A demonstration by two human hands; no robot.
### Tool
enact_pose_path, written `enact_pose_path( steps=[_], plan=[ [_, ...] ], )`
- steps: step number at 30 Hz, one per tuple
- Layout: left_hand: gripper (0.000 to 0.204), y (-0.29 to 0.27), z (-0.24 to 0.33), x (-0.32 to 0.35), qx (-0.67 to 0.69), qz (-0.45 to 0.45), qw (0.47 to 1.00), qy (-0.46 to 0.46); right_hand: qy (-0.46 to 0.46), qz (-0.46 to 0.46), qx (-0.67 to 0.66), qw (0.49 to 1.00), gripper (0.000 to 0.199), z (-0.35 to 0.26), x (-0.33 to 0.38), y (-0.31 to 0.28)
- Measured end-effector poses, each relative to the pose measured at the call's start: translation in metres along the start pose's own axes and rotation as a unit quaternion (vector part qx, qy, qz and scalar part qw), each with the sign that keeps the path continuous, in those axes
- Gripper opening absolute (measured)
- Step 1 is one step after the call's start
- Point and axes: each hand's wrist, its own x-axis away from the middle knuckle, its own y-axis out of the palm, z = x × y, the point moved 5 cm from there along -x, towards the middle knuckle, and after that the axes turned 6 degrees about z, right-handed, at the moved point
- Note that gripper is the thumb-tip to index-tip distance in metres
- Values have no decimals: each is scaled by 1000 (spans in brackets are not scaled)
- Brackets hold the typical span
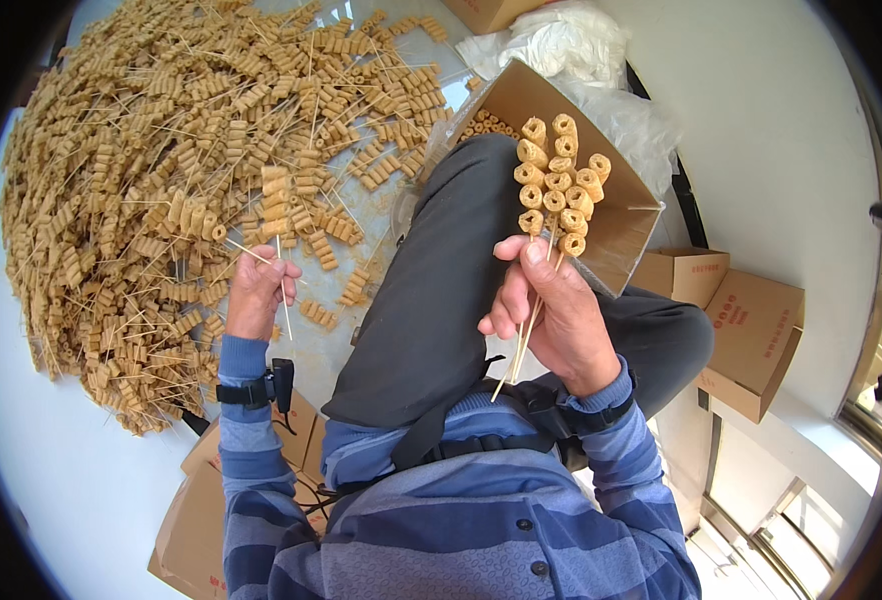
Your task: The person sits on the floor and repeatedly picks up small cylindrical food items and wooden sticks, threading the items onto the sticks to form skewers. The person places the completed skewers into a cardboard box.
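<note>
At centre right of the frame, the right hand (551,305) grips a bundle of skewers (558,180) threaded with tan rolled pieces, fingers closed around the sticks, the loaded ends fanned upward before an open cardboard box (616,225). Left of centre, the left hand (259,292) pinches a single skewer (279,215) between fingertips, beside a large heap of skewers (151,170) filling the upper left.

Pale smooth floor (81,480), plain white wall (761,130) on the right, brown cardboard boxes (751,340) beside it, bright daylight.
</note>
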Motion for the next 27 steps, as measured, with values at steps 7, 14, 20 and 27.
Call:
enact_pose_path(
  steps=[7, 14, 20, 27],
  plan=[
    [29, 138, 82, 98, 62, -227, 971, 40, -32, 17, 27, 999, 37, 17, 23, 22],
    [28, 214, 65, 149, -50, -338, 940, 12, -53, -12, 26, 998, 49, 14, 50, 20],
    [37, 218, 55, 159, -107, -376, 920, 3, 4, -70, -10, 997, 46, 12, 62, 14],
    [37, 224, 47, 170, -193, -423, 884, -50, -26, -43, 36, 998, 39, 16, 64, 9]
  ],
)
